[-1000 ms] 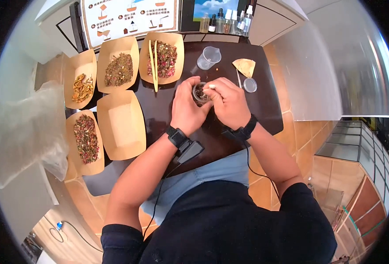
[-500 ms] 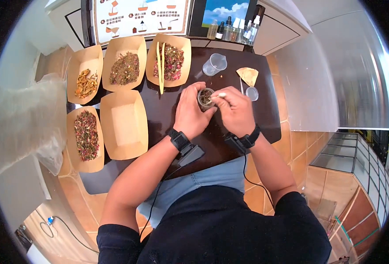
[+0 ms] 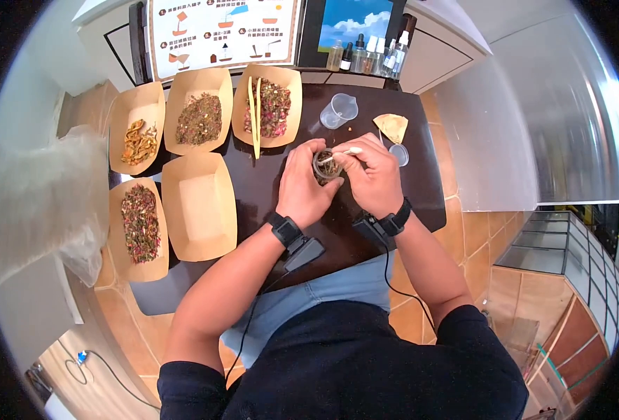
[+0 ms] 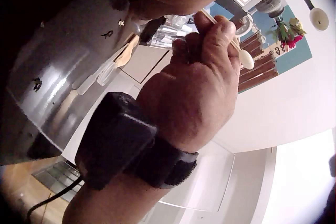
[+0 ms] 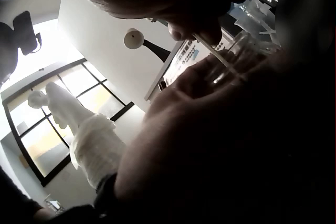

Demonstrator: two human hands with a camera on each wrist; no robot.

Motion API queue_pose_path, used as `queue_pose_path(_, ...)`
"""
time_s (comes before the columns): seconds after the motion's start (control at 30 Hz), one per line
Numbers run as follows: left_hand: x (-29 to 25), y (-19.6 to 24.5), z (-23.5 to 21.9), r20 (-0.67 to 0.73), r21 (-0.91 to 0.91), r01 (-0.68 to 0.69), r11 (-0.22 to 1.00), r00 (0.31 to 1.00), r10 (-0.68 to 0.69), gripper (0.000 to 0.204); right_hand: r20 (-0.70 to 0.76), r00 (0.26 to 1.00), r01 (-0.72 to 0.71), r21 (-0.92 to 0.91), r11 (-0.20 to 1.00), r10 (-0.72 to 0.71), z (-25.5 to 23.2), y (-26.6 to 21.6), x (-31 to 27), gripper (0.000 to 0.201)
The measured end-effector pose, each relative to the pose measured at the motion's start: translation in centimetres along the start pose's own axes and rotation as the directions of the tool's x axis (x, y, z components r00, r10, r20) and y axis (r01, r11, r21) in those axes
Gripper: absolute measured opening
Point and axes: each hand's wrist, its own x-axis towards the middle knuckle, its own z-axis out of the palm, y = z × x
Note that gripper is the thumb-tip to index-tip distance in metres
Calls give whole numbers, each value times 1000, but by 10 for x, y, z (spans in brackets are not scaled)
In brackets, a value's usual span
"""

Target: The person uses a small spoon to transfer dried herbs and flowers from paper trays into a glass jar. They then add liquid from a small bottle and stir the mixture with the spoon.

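Note:
A small clear jar (image 3: 328, 165) with brown plant bits inside stands between the hands in the head view. The left hand (image 3: 304, 183) grips it round its left side, thumb at the front. The right hand (image 3: 377, 179) pinches a thin pale stick with a white rounded end (image 3: 354, 150); the stick's other end reaches into the jar. In the left wrist view the right hand (image 4: 191, 90) holds the stick, its white end (image 4: 246, 59) beyond the thumb. The right wrist view shows the stick (image 5: 215, 53) slanting to the glass, with the left hand (image 5: 178, 113) dark around it.
Paper trays of dried plants stand at the left, among them one with tongs (image 3: 255, 117) across it and an empty tray (image 3: 199, 207). A clear beaker (image 3: 339, 110), a tan folded piece (image 3: 391, 128) and a round lid (image 3: 399, 155) lie beyond the hands. Small bottles (image 3: 370, 57) line the back.
The head view has shifted a little. The stick leans lower across the jar's mouth than before, while the right hand still pinches it and the left hand keeps its grip on the jar.

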Motion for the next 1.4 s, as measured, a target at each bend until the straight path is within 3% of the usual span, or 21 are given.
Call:
queue_pose_path(0.07,1,1,0,3,0,0,1000,1000,0,69,0,997,72,15,997,-72,3,7,0,7)
queue_pose_path(0.1,1,0,0,2,0,0,1000,1000,0,69,70,997,16,-8,1000,-16,4,8,-2,7)
queue_pose_path(0.23,1,-4,2,-32,33,-41,999,999,42,68,7,999,53,-41,998,-53,-3,1,3,6)
queue_pose_path(0.37,1,-3,1,-19,24,-28,999,999,29,66,67,996,56,-66,996,-52,2,10,2,6)
queue_pose_path(0.6,1,-2,2,-40,38,-46,998,998,47,66,-33,998,42,-71,997,-44,-1,0,0,8)
queue_pose_path(0.67,1,-1,1,-32,31,-34,999,999,35,67,-8,989,-149,-64,987,149,1,-4,0,11)
queue_pose_path(0.7,2,-1,1,-32,27,-16,1000,999,17,67,-15,985,-175,-51,983,174,-4,-10,1,12)
queue_pose_path(0.8,0,1,-2,-23,27,-17,999,1000,18,68,-91,987,-135,20,991,136,-13,-6,-1,11)
queue_pose_path(0.97,-1,-1,-2,-25,44,-21,999,999,22,70,-36,993,-112,35,993,113,1,-5,-3,14)
queue_pose_path(1.0,0,0,1,-33,36,7,999,999,-6,71,-25,996,-82,-26,996,82,-1,-3,-4,14)
queue_pose_path(1.07,0,-2,1,-31,47,9,999,999,-8,71,-85,996,-6,35,999,9,-3,-4,-3,12)
queue_pose_path(1.13,-1,-7,3,-51,33,-27,999,998,29,70,-124,992,0,62,998,7,-4,-11,-2,11)
queue_pose_path(1.2,0,1,0,-29,-20,22,1000,999,-22,67,-37,996,-84,81,993,87,-1,-6,-5,10)
queue_pose_path(1.27,-1,1,-2,-57,-44,28,999,998,-31,67,-53,999,-3,5,1000,4,2,-2,-7,10)
queue_pose_path(1.4,-1,-1,1,-75,-42,-27,999,997,23,65,-67,997,-40,-32,999,37,-2,-12,-6,10)
